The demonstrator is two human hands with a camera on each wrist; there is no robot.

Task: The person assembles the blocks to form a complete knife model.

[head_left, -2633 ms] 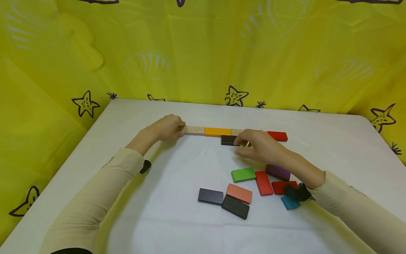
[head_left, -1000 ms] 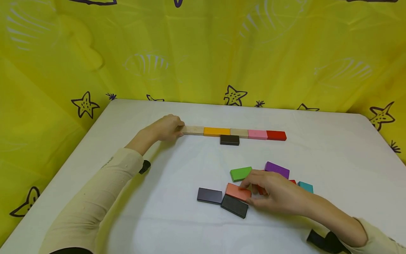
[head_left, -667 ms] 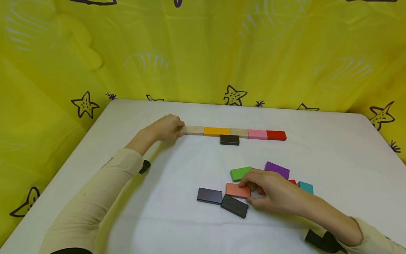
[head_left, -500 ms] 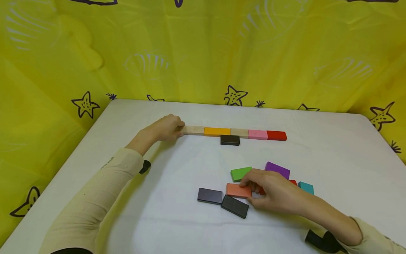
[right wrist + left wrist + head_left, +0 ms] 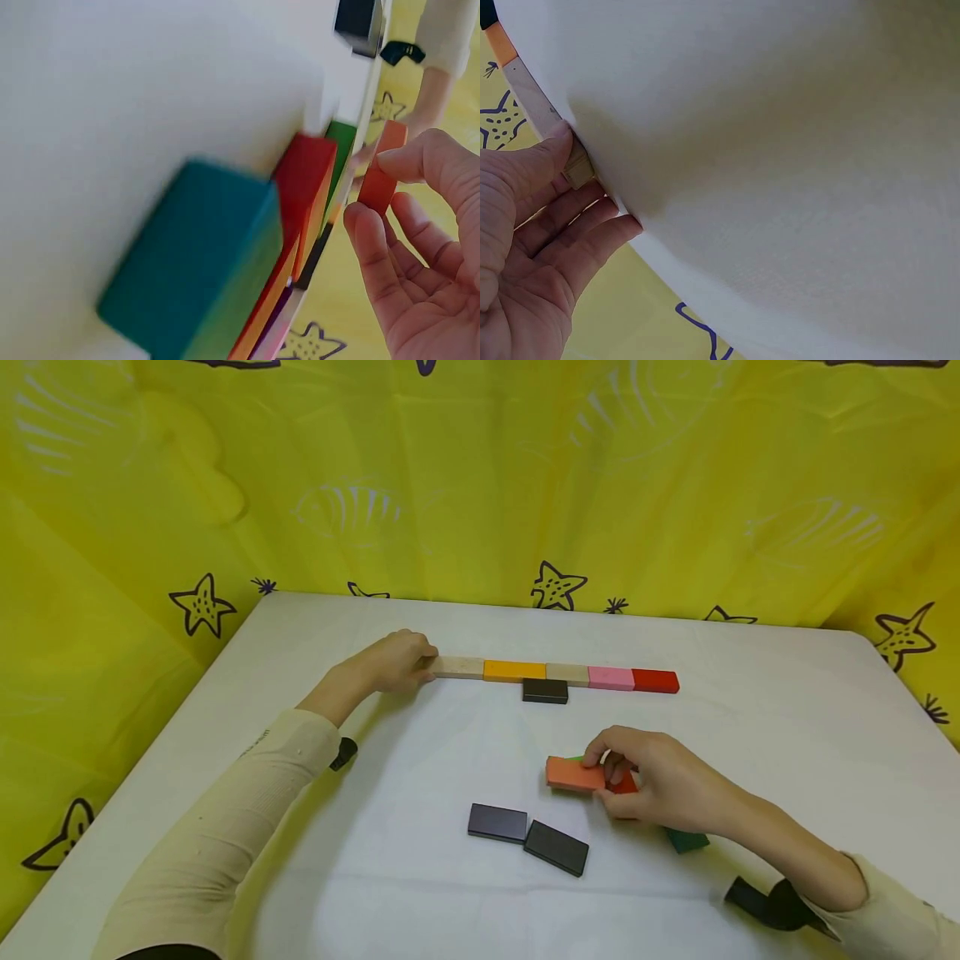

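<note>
My left hand (image 5: pixel 393 662) pinches the end of a plain wooden block (image 5: pixel 460 668); the left wrist view shows its thumb on that block. The block begins a straight row, followed by an orange block (image 5: pixel 514 672), another plain block (image 5: pixel 567 674), a pink block (image 5: pixel 611 678) and a red block (image 5: pixel 656 681). A black block (image 5: pixel 545 691) lies against the row's near side. My right hand (image 5: pixel 667 781) holds a coral block (image 5: pixel 573 774) between thumb and fingers, raised above the table in the right wrist view. It mostly covers the green block (image 5: pixel 342 142) in the head view.
Two dark blocks, one grey (image 5: pixel 497 822) and one black (image 5: pixel 557 848), lie on the white table (image 5: pixel 390 893) nearer me. A red block (image 5: pixel 304 169) and a teal block (image 5: pixel 199 247) lie by my right hand. A yellow patterned cloth (image 5: pixel 465 485) hangs behind.
My right hand has left the black block by the row, come back to the loose blocks, turned the coral block and lifted it up and away. The left hand stays put.
</note>
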